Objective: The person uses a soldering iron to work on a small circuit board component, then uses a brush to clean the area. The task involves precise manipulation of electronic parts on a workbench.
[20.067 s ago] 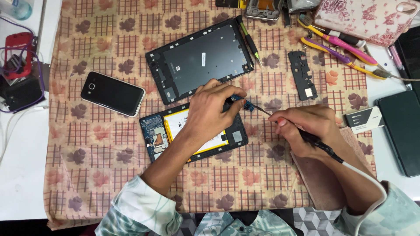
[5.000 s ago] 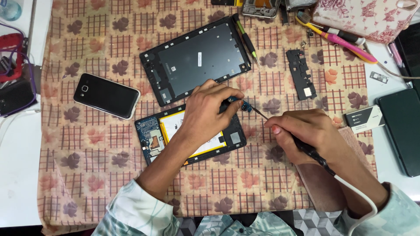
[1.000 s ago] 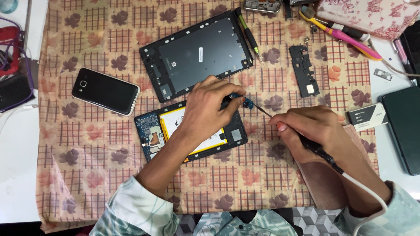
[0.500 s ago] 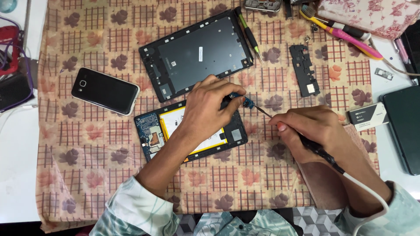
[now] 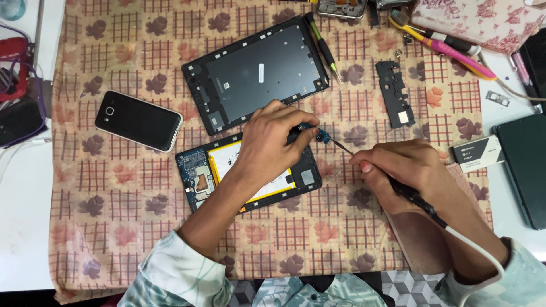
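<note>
**steady tip, steady board**

almost nothing has moved since half a second ago: both hands sit where they were. the small blue board lies at the opened tablet's top right corner on the patterned cloth. the left hand pins it, fingers curled down on it. the right hand is closed round the soldering iron, tip at the board. best to brace the wrist on the cloth and touch only briefly. a black phone lies to the left.

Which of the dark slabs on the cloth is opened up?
The tablet under the left hand: circuit board and yellow-edged battery exposed. The phone stays closed.
</note>
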